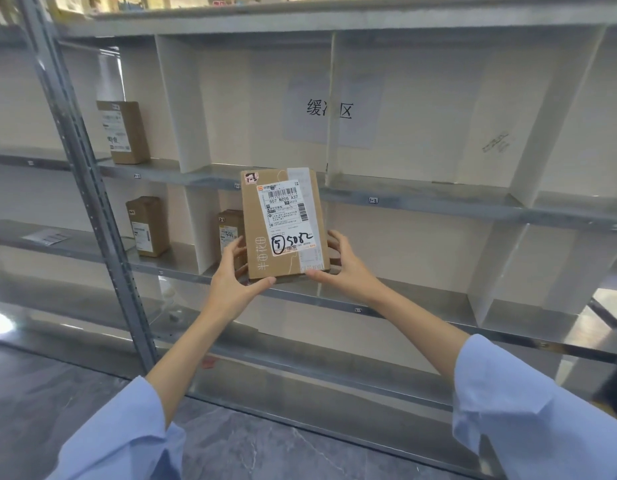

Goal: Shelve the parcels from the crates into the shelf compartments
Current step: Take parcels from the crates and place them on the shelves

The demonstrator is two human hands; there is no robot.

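Both hands grip one parcel (258, 237), upright, in front of the shelf (438, 204), label (289, 216) facing outward. Left hand (236, 277): fingers curled round the lower left edge, thumb along the bottom. Right hand (340, 263): thumb on the lower right corner, fingers wrapped behind. The parcel's base is level with the middle board; whether it rests there cannot be told. Box (229, 232) stands just behind it. Two more boxes stand in the left compartments, upper (123, 131) and middle (147, 226). A paper sign (329, 109) hangs on the back wall.
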